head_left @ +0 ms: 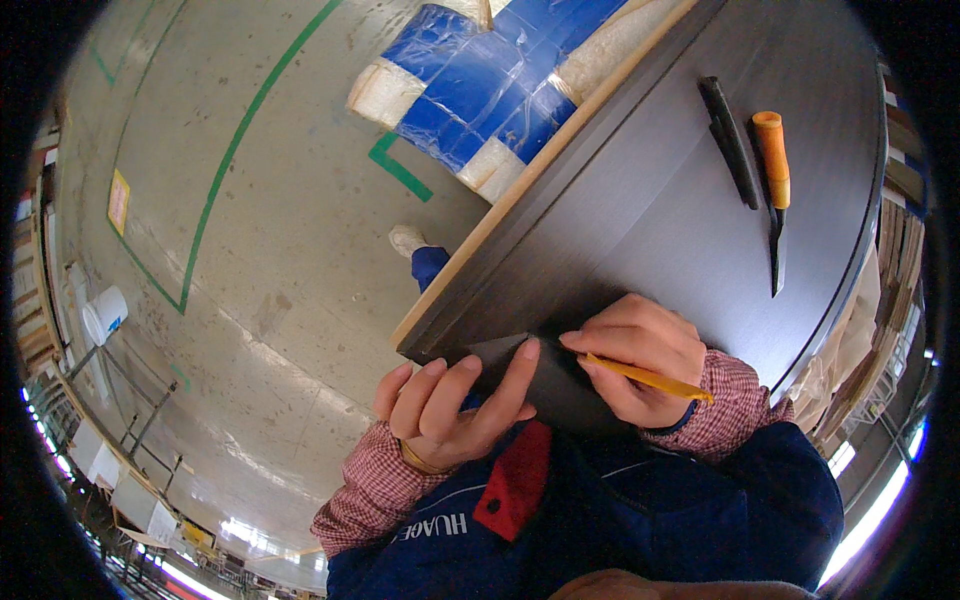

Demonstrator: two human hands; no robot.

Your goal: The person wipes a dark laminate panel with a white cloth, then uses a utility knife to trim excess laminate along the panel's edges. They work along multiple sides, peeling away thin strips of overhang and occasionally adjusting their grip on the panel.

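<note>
A dark wood-grain panel (640, 220) with a pale edge lies in front of me. Over its near corner, my left hand (450, 405) rests with the fingers spread, the index fingertip touching the dark surface. My right hand (640, 355) is closed in a pen-like grip around a slim yellow stick (650, 378), pencil-like in shape. Its working end is hidden by the fingers, close to the left index finger. Farther right on the panel lie a chisel-like tool (772, 190) with a wooden handle and dark narrow blade, and a slim black tool (730, 140), perhaps a cutter.
Blue-and-white wrapped bundles (480, 100) stand beyond the panel's left edge. A shoe and blue trouser leg (425, 262) show beside that edge. Green lines (215, 175) mark the grey floor. A white bucket (104, 315) is at far left; stacked boards (900, 260) are at right.
</note>
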